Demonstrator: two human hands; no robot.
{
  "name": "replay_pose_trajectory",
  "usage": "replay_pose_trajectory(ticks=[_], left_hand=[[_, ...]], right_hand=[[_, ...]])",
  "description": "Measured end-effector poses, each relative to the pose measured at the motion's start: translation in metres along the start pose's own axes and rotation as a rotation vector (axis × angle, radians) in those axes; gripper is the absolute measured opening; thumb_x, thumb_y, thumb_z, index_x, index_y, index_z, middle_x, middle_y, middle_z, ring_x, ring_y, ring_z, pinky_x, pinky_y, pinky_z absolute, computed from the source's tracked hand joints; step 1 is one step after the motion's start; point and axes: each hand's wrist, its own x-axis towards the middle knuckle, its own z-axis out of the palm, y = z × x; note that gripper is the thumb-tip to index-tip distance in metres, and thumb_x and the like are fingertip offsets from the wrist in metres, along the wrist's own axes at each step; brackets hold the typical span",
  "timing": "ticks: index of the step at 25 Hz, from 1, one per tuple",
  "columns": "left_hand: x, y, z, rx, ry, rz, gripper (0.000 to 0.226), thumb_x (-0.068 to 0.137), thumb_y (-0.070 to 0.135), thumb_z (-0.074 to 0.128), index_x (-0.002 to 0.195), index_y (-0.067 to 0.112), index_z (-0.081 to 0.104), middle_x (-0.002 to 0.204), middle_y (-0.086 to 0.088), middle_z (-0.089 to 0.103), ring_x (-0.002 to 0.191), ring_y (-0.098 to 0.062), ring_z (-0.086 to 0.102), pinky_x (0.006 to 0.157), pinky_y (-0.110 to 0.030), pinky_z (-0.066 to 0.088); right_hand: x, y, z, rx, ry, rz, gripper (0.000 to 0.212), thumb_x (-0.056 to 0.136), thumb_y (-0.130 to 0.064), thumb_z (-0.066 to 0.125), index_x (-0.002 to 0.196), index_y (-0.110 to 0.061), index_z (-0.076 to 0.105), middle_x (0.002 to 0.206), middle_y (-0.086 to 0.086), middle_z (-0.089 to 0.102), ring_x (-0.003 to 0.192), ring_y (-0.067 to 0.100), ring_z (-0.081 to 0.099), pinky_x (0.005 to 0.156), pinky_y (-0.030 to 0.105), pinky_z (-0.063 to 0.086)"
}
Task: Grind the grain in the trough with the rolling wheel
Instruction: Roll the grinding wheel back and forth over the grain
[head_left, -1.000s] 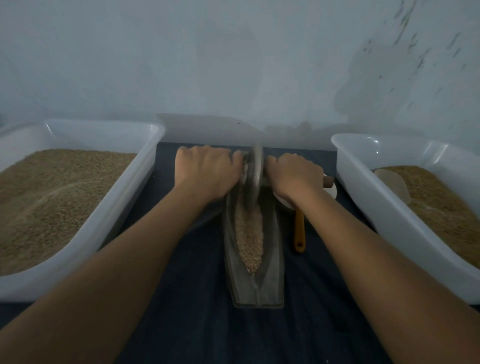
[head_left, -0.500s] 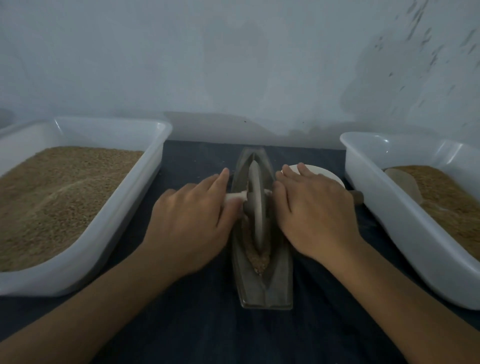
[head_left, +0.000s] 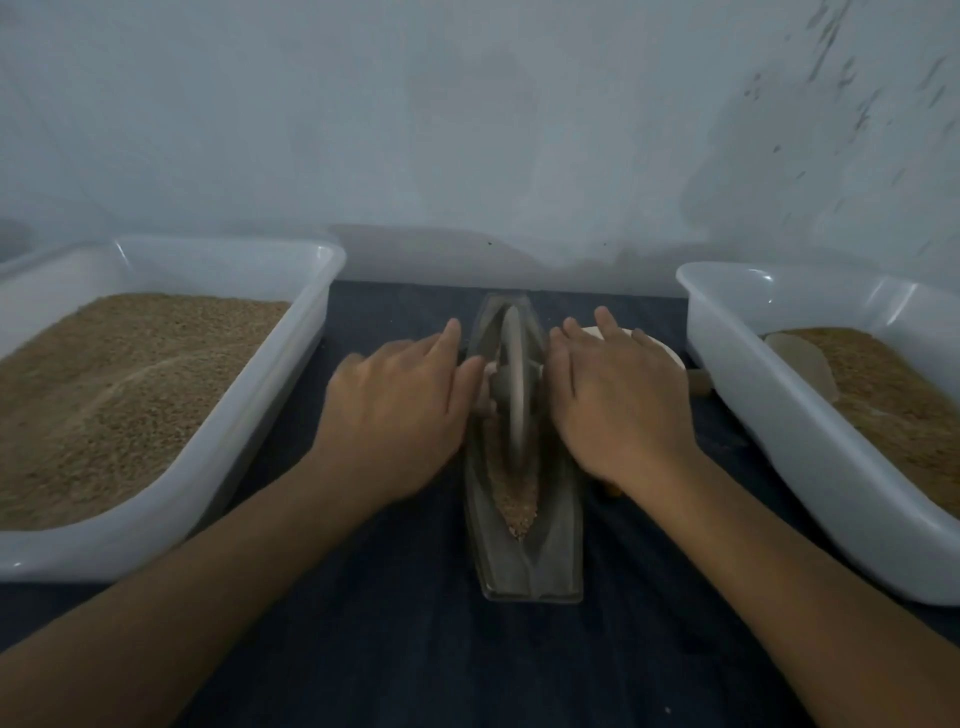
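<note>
Left hand: the left hand (head_left: 400, 402) lies flat with fingers straight and held together, palm down on the left stub of the axle (head_left: 485, 382); it presses rather than grips, probably so the axle can turn under the palm.
Right hand: the right hand (head_left: 618, 402) mirrors it on the other side, fingers straight and slightly spread, palm pressing on the right stub, which it hides; it curls round nothing.
Wheel: the rolling wheel (head_left: 514, 384) stands upright on edge between the two hands, in the middle stretch of the trough (head_left: 566, 525); equal pressure from both sides likely keeps it from tipping.
Grain: the grain (head_left: 517, 501) lies in the narrow channel, visible from the wheel toward the near tip; whether it is already crushed is too fine to tell.
Trough: long and boat-shaped, it lies lengthwise away from the person on the dark cloth (head_left: 415, 649).
Left tub: a white tub (head_left: 270, 415) well filled with brown grain sits just beside the left hand.
Right tub: another white tub (head_left: 779, 415) holds less grain and a pale scoop (head_left: 802, 364).
In the way: a pale dish (head_left: 660, 348) and a wooden handle end (head_left: 698, 383) sit close behind the right hand, so a long forward stroke could brush them.
</note>
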Motion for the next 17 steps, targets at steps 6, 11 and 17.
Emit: replay_pose_trajectory(ticks=[6,11,17], left_hand=[[-0.024,-0.001,-0.006,-0.006,0.04,0.048,0.062,0.112,0.049,0.022,0.154,0.013,0.05,0.136,-0.002,0.069,0.119,-0.022,0.068,0.087,-0.043,0.055],[0.067,0.008,0.015,0.177,-0.114,-0.115,0.049,0.105,0.047,0.02,0.103,0.026,0.064,0.096,-0.004,0.072,0.082,-0.029,0.062,0.073,-0.042,0.04],[0.046,0.005,0.014,0.197,-0.094,-0.056,0.048,0.106,0.046,0.019,0.091,0.024,0.058,0.086,0.001,0.067,0.071,-0.024,0.057,0.066,-0.038,0.038]], right_hand=[[-0.02,-0.004,-0.01,-0.009,0.039,-0.038,0.066,0.107,-0.042,0.012,0.138,-0.015,0.064,0.149,0.006,0.058,0.149,0.027,0.041,0.119,0.051,0.037],[0.059,0.001,0.011,-0.04,-0.12,0.131,0.059,0.107,-0.038,0.015,0.072,-0.017,0.058,0.081,0.004,0.064,0.102,0.033,0.063,0.082,0.045,0.042],[0.04,-0.005,0.008,-0.079,-0.042,0.083,0.063,0.109,-0.039,0.017,0.066,-0.014,0.056,0.079,0.009,0.067,0.1,0.034,0.065,0.081,0.046,0.043]])
